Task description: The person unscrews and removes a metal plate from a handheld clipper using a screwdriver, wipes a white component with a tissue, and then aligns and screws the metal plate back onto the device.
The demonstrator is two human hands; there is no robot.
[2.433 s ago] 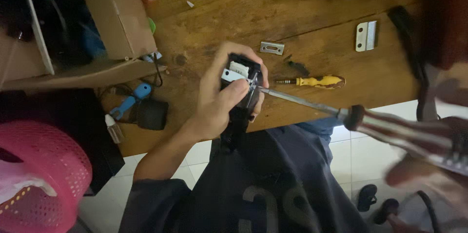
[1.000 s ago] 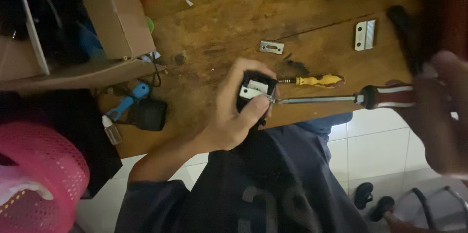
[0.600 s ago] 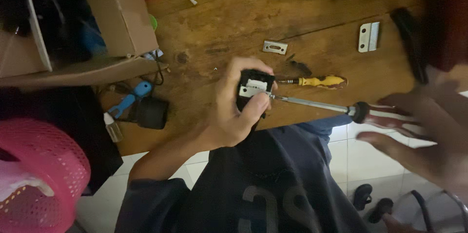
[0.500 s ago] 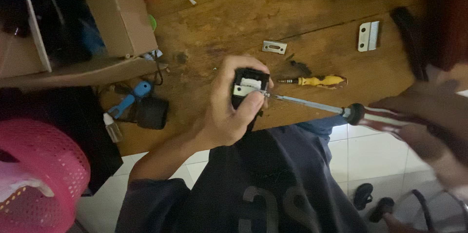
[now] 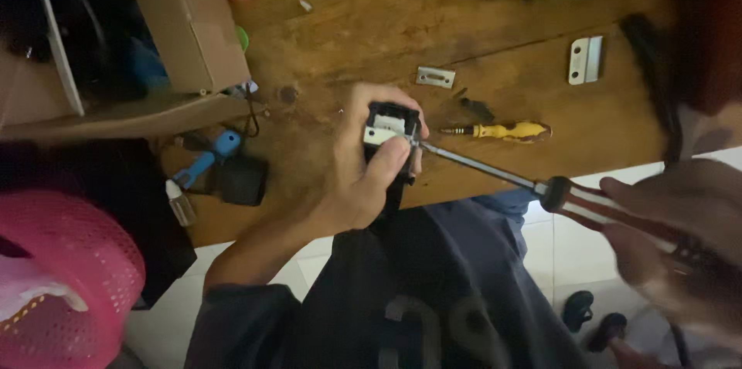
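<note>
Currently: small black device [image 5: 390, 137], pale metal plate on top, clamped in left hand [image 5: 363, 183]; right hand [image 5: 680, 238], blurred, wrapped around screwdriver [image 5: 541, 187], tip at plate.

dim, warm indoor light, overall underexposed. wooden tabletop [image 5: 479, 21] reads brownish-orange, evenly lit with no hard glare. upper left and lower left of the frame fall into near-black shadow, detail lost there. white floor tiles [image 5: 556, 253] at lower right are the brightest area. centre is reasonably sharp: left hand [image 5: 363, 183] and the screwdriver [image 5: 541, 187] shaft are legible. right hand [image 5: 688, 238] at the right edge is heavily motion-blurred and close to the lens, soft. slight smear and softness toward all the frame edges. visible compression noise in dark areas.
</note>
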